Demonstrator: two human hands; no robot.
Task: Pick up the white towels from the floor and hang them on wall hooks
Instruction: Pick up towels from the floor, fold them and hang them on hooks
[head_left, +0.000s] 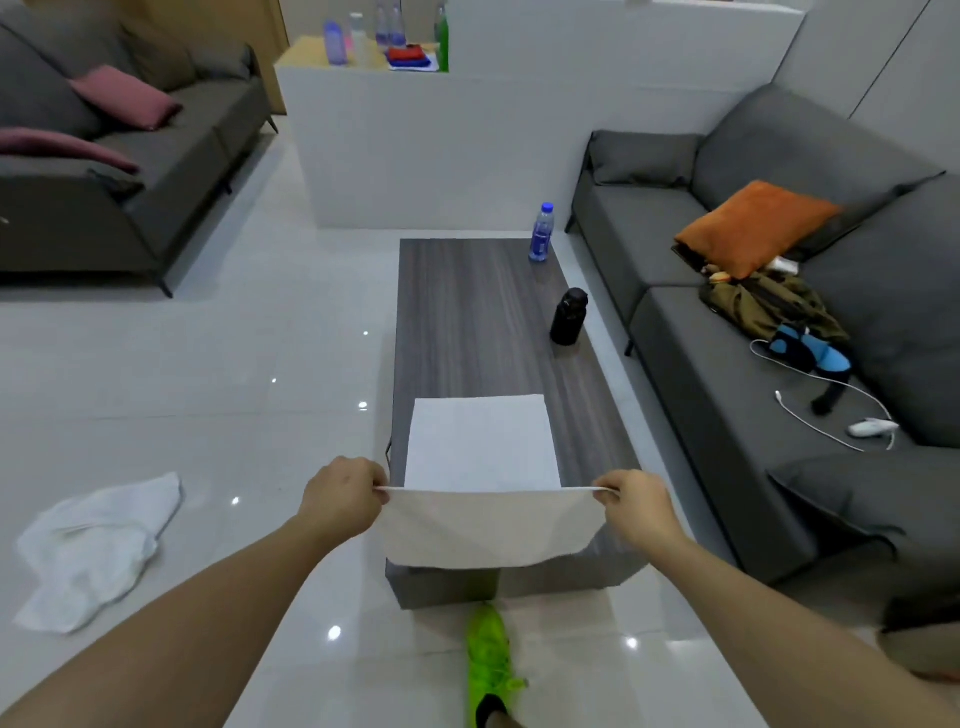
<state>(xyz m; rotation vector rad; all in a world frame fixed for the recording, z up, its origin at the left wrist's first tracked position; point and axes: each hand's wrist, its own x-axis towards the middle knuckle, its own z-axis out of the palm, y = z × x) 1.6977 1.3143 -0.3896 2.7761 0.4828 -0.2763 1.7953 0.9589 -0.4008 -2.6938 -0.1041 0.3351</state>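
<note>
A white towel (485, 525) hangs stretched between my hands in front of me, its upper edge taut and level. My left hand (343, 496) pinches its left corner and my right hand (631, 501) pinches its right corner. Just beyond it a second white towel (480, 441) lies flat and folded on the near end of the dark wooden coffee table (467, 322). A third white towel (96, 551) lies crumpled on the glossy floor at my left. No wall hooks show in this view.
A blue water bottle (542, 233) and a black bottle (569, 317) stand on the table's right side. Grey sofas (727, 395) flank the table right and far left. A white counter (395, 145) with bottles stands behind. My green shoe (488, 660) is below the table's end.
</note>
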